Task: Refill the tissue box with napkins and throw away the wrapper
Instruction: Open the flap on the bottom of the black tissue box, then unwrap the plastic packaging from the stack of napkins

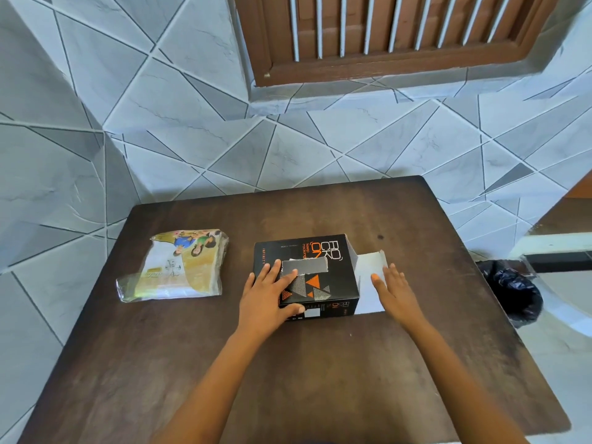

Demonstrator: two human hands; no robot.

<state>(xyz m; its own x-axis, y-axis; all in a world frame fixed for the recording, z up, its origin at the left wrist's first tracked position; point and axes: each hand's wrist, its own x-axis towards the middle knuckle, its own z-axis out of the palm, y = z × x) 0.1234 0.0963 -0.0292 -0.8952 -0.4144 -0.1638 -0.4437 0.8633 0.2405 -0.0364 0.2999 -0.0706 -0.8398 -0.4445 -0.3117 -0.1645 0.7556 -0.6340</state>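
Observation:
A black tissue box [323, 270] with orange print and a grey slot on top lies in the middle of the brown table [288, 363]. Its white end flap [371, 267] is folded open flat on the table to the right. My left hand [269, 296] rests on the box's top left part, fingers spread, thumb against the front side. My right hand [395, 290] lies flat on the open flap, fingers apart. A sealed pack of napkins [174, 267] in a clear printed wrapper lies to the left of the box, apart from both hands.
A bin lined with a black bag [512, 290] stands on the floor past the table's right edge. A tiled wall runs right behind the table, with a brown shuttered window [400, 33] above.

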